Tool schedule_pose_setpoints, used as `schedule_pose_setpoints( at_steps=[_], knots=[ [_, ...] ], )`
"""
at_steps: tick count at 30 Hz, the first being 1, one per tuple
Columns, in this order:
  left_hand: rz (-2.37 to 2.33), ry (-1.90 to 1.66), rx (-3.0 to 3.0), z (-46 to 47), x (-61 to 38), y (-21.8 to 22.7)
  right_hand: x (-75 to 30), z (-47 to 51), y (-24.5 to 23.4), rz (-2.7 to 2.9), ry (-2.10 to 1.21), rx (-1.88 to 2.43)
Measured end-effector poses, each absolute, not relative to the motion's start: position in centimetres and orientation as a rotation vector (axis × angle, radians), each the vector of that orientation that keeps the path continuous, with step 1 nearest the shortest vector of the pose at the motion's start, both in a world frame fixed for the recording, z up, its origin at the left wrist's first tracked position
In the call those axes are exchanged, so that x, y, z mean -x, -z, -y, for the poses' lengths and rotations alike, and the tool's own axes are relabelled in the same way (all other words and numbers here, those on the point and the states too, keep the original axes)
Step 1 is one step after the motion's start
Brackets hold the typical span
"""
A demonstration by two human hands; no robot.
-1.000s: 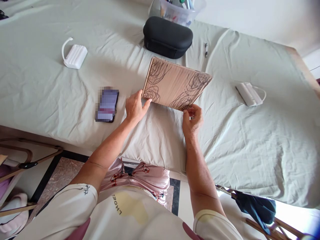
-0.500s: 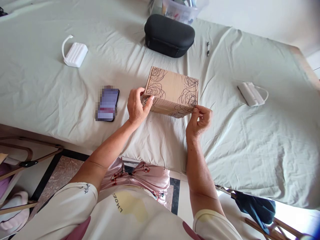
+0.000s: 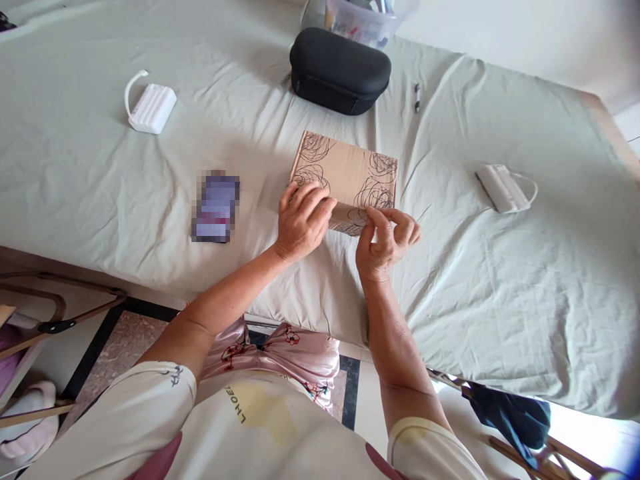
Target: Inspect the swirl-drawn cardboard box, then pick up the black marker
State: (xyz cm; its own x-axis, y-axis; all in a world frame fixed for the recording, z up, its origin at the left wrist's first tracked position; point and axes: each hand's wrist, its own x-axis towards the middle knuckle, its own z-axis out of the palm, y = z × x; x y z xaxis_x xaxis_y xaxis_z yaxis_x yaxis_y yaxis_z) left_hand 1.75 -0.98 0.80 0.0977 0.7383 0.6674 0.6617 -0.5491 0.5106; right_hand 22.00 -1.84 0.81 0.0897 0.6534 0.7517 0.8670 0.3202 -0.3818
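Green-grey cloth-covered surface carries everything here, with a black hard-shell case at the back. Just in front of the case sits the scribbled cardboard box. Its lid, tilted up a second ago, now lies flat on top, so the box looks shut or very nearly. Both hands have since moved inward from the front corners. The left hand rests its closely set fingers over the front edge; whether it grips cannot be told. The right hand pinches the front rim between thumb and forefinger, other fingers bent. Smartphone and pen lie apart, untouched.
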Motion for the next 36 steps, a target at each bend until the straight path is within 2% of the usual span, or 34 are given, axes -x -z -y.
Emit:
schedule_pose_setpoints(
  at_steps=[4,11,23,30,36],
  knots=[
    [-1.493,-1.370,-2.405,1.8,-2.9,-1.5,-20.6,2.1,-0.6,1.810,0.383,1.331],
    [-1.442,-1.418,-2.496,1.7,-2.8,-1.3,-20.0,2.5,-0.7,1.915,0.349,1.268],
    [-1.690,-1.625,-2.186,-0.3,1.8,-1.3,-23.9,1.3,-0.6,1.649,0.219,1.350],
    [-1.692,-1.688,-2.030,-0.9,2.0,-0.4,-24.0,0.9,-0.1,1.463,0.010,1.243],
    [-1.814,-1.628,-2.059,-1.3,2.0,0.3,-22.2,2.2,-0.6,1.567,0.050,1.088]
  ],
)
